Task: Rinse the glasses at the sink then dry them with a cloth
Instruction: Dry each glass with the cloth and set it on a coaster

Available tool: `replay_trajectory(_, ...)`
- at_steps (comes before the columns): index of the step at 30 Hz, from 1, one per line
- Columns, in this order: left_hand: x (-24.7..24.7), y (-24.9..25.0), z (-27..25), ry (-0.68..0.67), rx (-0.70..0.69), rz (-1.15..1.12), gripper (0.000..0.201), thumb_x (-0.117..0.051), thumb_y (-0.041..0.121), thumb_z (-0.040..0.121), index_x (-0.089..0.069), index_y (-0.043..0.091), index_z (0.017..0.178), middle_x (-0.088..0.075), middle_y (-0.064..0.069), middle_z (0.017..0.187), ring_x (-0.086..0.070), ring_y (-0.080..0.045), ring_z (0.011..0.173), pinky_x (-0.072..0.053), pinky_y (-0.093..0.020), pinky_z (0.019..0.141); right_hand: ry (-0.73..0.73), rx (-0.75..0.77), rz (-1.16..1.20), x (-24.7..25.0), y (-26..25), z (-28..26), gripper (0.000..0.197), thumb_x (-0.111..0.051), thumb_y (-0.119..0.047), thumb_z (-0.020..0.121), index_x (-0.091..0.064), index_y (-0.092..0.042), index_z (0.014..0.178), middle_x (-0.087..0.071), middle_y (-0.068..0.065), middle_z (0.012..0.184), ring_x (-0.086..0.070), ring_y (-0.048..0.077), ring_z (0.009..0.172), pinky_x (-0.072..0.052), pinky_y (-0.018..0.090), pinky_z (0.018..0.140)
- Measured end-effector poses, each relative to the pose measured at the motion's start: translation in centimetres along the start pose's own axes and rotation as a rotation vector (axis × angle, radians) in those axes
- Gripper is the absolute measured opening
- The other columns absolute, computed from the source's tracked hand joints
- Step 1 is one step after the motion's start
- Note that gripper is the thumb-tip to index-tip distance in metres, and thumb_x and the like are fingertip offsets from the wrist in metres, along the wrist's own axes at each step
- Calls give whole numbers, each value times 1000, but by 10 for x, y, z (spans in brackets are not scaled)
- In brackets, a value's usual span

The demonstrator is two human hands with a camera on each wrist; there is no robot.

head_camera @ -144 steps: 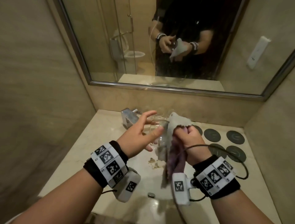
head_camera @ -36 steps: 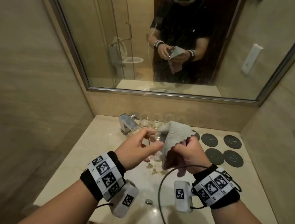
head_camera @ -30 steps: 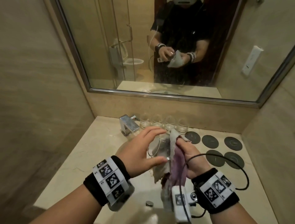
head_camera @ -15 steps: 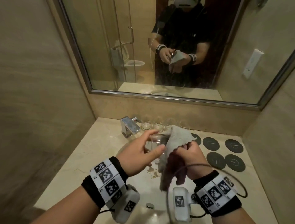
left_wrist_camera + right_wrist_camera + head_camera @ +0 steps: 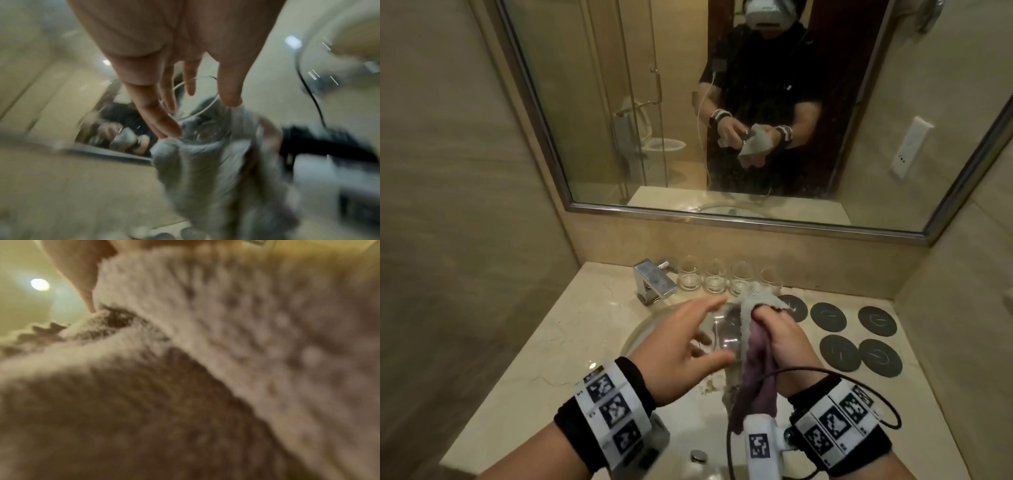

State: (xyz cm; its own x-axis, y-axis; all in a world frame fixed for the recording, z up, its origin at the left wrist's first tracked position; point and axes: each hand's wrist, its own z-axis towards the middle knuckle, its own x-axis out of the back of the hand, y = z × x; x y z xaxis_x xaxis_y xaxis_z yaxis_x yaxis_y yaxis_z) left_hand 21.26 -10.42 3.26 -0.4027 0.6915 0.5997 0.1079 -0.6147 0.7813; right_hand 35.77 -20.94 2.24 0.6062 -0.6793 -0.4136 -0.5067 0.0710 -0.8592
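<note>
The left hand [image 5: 681,356] pinches one glass [image 5: 726,330] between thumb and straightish fingers, the right hand [image 5: 784,342] clenches one cloth [image 5: 751,306]; four glasses [image 5: 715,281] and five coasters [image 5: 828,316] sit behind.

A short, clear glass tumbler [image 5: 726,330] [image 5: 205,132] lies tipped on its side in the air above the round, pale sink basin [image 5: 643,329], pinched between thumb and fingers of the left hand [image 5: 681,349], mouth toward that wrist. A grey fleecy cloth with a scalloped edge [image 5: 756,301] [image 5: 185,162] [image 5: 226,337] presses against its right side, bunched in the right hand [image 5: 784,342], a purplish fold hanging down. Behind the basin, four more clear tumblers [image 5: 715,279] stand upright in a row, the rightmost partly behind the cloth.
</note>
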Motion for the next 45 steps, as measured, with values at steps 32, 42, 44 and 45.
replay_trajectory(32, -8, -12, -21, 87, 550, -1336, 82, -98, 28, 31, -69, 3, 103, -70, -17, 93, -69, -35, 78, -61, -40, 71, 138, 69, -233, 21, 7, 15, 22, -54, -18, 94, -63, 0, 86, -63, 12, 73, -61, 20, 62, -49, 30, 58)
replay_trajectory(42, -26, -18, -18, 65, 577, -1480, 89, -98, 27, 35, -60, -1, 111, -67, -28, 102, -69, -39, 73, -60, -36, 64, -276, -127, -361, 1, 39, 5, 28, -56, -26, 93, -59, 0, 84, -63, 16, 63, -60, 28, 54, -46, 34, 52)
replay_trajectory(44, -24, -18, -15, 71, 579, -1468, 97, -98, 28, 33, -58, -2, 117, -68, -27, 101, -69, -39, 73, -60, -33, 59, -289, -156, -430, 4, 31, 6, 43, -47, -35, 96, -58, 1, 76, -60, 14, 54, -57, 24, 43, -43, 26, 40)
replay_trajectory(45, -24, -17, -13, 78, 575, -1457, 100, -98, 29, 34, -57, -1, 120, -68, -26, 103, -69, -39, 76, -60, -33, 59, -266, -111, -428, 7, 29, 11, 39, -51, -33, 94, -61, 0, 77, -64, 13, 60, -60, 22, 48, -46, 25, 43)
